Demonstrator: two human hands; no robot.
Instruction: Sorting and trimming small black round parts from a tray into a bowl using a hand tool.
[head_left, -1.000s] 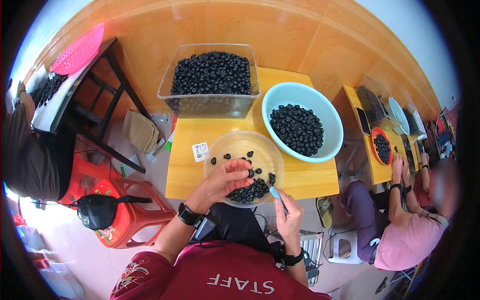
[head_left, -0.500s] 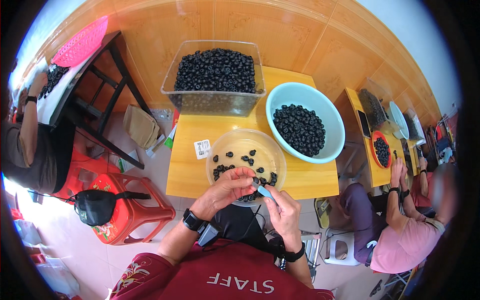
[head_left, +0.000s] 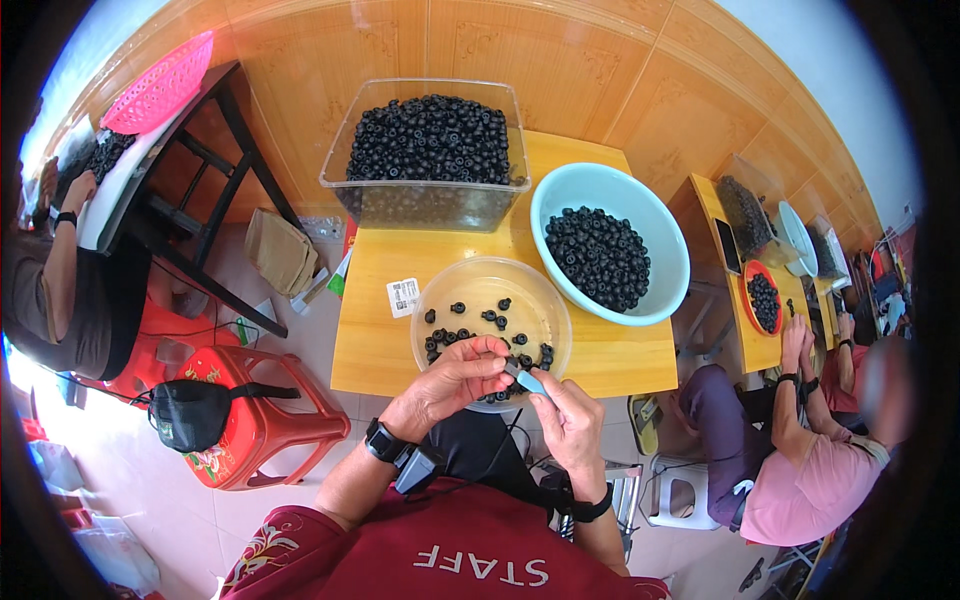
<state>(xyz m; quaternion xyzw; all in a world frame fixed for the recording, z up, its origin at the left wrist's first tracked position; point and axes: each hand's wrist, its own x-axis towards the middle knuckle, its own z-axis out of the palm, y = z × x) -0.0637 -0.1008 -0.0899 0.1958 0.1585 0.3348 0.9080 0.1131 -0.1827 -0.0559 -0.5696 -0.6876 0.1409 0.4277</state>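
Over the near side of a shallow clear round bowl, my left hand pinches a small black ring-like part, mostly hidden by the fingers. My right hand grips a small tool with a light-blue handle. The tool's tip meets the black part between my hands; its exact shape is too small to tell. Several loose black parts lie in the bowl beneath. Behind it, a clear rectangular bin is heaped with similar parts, and a pale blue basin holds another pile.
The yellow table bears a white label. Left are a red stool with a black pouch and a dark-framed table with a co-worker. At right, another person in pink sits by a second table.
The tool has shifted slightly against the black part, while my hands stay in nearly the same place. The co-worker's hand at far left has moved a little downward.
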